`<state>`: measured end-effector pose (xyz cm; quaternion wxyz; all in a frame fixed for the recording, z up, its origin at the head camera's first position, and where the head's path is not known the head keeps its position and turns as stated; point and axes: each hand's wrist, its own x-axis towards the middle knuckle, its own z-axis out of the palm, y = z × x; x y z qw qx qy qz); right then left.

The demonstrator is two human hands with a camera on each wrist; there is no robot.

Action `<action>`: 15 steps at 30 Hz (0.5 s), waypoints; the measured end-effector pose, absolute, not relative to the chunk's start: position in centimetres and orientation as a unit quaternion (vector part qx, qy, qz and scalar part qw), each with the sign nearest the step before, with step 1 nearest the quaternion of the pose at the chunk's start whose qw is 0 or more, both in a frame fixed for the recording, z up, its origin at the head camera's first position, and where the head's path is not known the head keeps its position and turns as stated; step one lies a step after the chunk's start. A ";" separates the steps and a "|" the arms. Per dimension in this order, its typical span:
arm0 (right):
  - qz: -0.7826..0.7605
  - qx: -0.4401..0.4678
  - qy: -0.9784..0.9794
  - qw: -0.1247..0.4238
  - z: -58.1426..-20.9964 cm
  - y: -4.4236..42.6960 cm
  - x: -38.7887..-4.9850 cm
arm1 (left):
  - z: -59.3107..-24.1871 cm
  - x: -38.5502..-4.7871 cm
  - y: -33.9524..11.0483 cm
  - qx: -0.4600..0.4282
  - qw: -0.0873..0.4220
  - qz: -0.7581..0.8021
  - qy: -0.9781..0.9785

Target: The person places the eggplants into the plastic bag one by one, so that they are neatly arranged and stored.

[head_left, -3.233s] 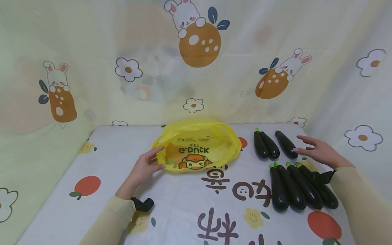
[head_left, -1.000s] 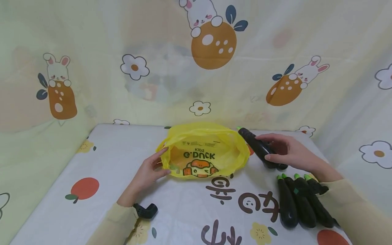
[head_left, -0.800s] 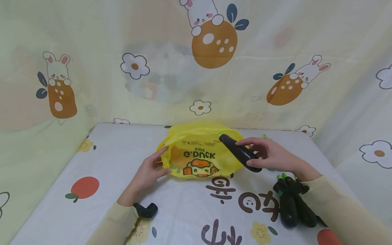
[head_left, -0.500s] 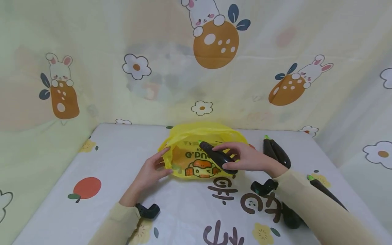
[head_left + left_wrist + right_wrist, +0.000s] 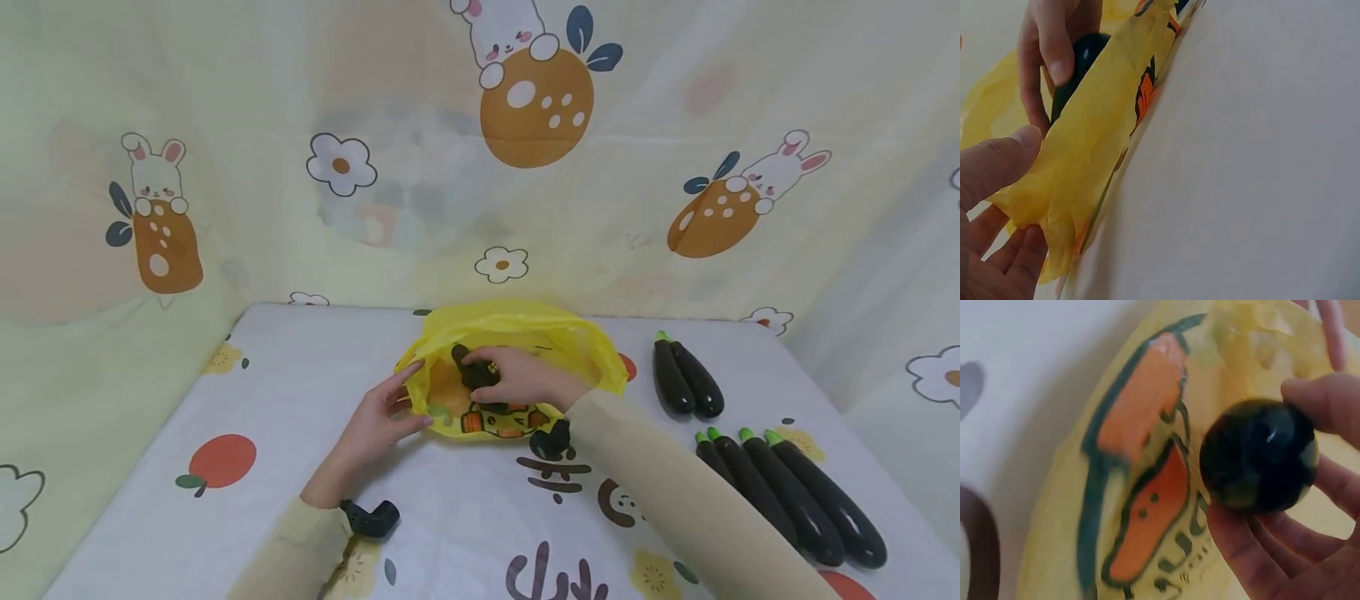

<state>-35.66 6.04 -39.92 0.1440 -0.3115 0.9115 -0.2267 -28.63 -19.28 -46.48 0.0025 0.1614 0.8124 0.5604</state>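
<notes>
My right hand [image 5: 521,377] holds a dark, glossy eggplant [image 5: 474,371] at the mouth of a yellow plastic bag [image 5: 600,354]. In the right wrist view, my thumb and fingers are curled round the eggplant's rounded end [image 5: 1260,456]. The left wrist view shows this eggplant [image 5: 1085,56] partly hidden behind the bag's near side. My left hand [image 5: 375,425] grips the bag's left end, thumb and fingers spread round its edge. The bag's mouth gapes towards me, with a printed duck inside. How deep the eggplant's tip reaches is hard to tell.
Two eggplants [image 5: 688,379] lie side by side at the right back of the white patterned tablecloth [image 5: 450,517]. Nearer, several more eggplants [image 5: 813,492] lie in a row, partly covered by my right sleeve [image 5: 690,492]. A patterned curtain [image 5: 405,217] hangs behind the table.
My right hand took one eggplant from the back right group and carried it left into the bag's mouth. My left hand stays at the bag's left edge.
</notes>
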 end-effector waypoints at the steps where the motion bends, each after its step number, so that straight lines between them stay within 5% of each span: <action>1: -0.223 -0.308 0.914 0.144 -40.1 5.6 -35.8 | -46.4 -28.6 -19.2 0.161 0.004 0.561 0.812; 15: -0.198 -0.275 0.931 0.138 -41.2 2.1 -36.6 | -46.5 -28.6 -19.1 0.164 0.008 0.563 0.810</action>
